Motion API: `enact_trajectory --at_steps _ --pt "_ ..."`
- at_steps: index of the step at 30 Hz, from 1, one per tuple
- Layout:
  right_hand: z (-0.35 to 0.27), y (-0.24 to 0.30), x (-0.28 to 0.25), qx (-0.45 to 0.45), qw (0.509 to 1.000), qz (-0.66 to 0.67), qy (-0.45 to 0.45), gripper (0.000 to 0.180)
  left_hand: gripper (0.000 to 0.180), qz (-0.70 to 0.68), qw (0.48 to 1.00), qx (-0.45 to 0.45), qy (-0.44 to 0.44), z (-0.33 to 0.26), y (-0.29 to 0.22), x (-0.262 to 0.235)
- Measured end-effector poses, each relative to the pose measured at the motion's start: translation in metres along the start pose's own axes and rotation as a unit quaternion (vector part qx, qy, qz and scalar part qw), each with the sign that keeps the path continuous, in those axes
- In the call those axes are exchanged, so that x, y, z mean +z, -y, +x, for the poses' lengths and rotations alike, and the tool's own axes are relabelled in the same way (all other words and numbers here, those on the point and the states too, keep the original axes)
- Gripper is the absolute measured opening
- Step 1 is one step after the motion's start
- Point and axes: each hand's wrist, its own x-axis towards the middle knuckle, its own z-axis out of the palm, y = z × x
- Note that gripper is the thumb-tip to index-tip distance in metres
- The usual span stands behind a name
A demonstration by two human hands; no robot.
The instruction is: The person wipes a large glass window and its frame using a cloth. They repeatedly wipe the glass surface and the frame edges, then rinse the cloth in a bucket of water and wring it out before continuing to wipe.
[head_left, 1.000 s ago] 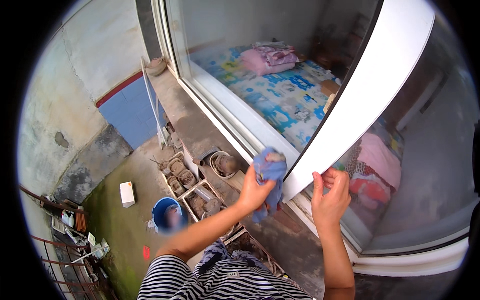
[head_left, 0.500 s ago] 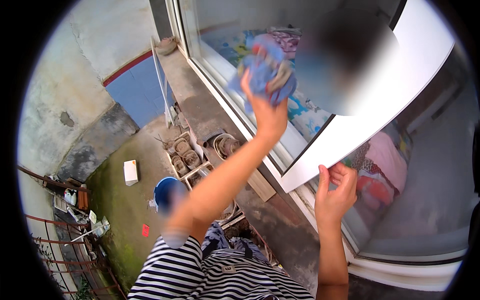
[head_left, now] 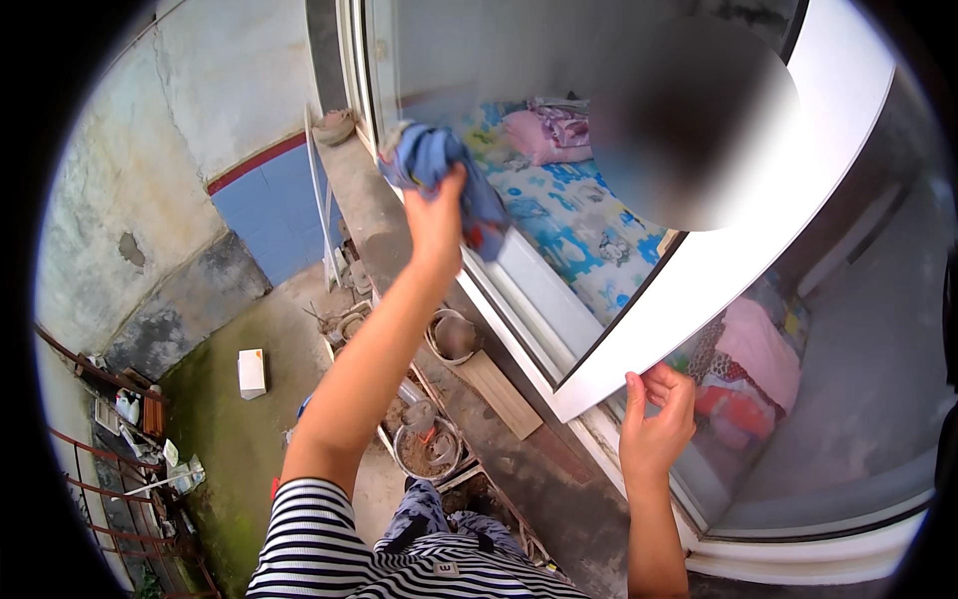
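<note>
My left hand (head_left: pixel 437 225) is closed around a bunched blue cloth (head_left: pixel 424 160) with reddish patches. The cloth lies over the left side of the window glass (head_left: pixel 479 60), near its white side frame; whether it touches the pane is hard to tell. My right hand (head_left: pixel 659 424) pinches the lower edge of the white window sash (head_left: pixel 689 309) between thumb and fingers, near its bottom corner. Through the glass, a bed with a blue-and-white patterned sheet (head_left: pixel 569 220) and folded pink bedding (head_left: pixel 549 135) shows.
Below the window runs a concrete ledge (head_left: pixel 509 449) with a wooden board (head_left: pixel 499 394) on it. Beside it stand a pot of soil (head_left: pixel 429 449) and other containers. A white box (head_left: pixel 252 372) lies on the mossy ground, and a rusty metal railing (head_left: pixel 110 479) stands at the left.
My left hand has moved left across the window with the blue cloth. My right hand and the sash's corner sit slightly lower in view. The blue bucket is now mostly behind my left arm.
</note>
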Motion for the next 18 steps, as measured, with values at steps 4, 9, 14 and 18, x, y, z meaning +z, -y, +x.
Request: enact_trajectory --at_steps 4,9,14,18 --pt "-0.003 0.000 0.004 0.006 1.000 0.025 -0.004 0.027 0.053 0.039 0.994 -0.066 -0.074 0.072 0.027 -0.004" --pt "-0.004 -0.005 0.003 -0.011 1.000 -0.006 -0.010 0.027 0.067 0.090 0.976 -0.195 -0.032 0.007 0.066 -0.002" --pt "-0.007 -0.006 0.006 -0.029 0.999 -0.036 -0.015 0.031 0.078 0.157 0.985 -0.060 0.040 -0.109 0.107 -0.029" --pt "-0.009 -0.011 0.010 -0.014 1.000 -0.010 -0.020 0.032 0.072 -0.001 0.949 -0.247 0.198 -0.202 0.047 -0.024"
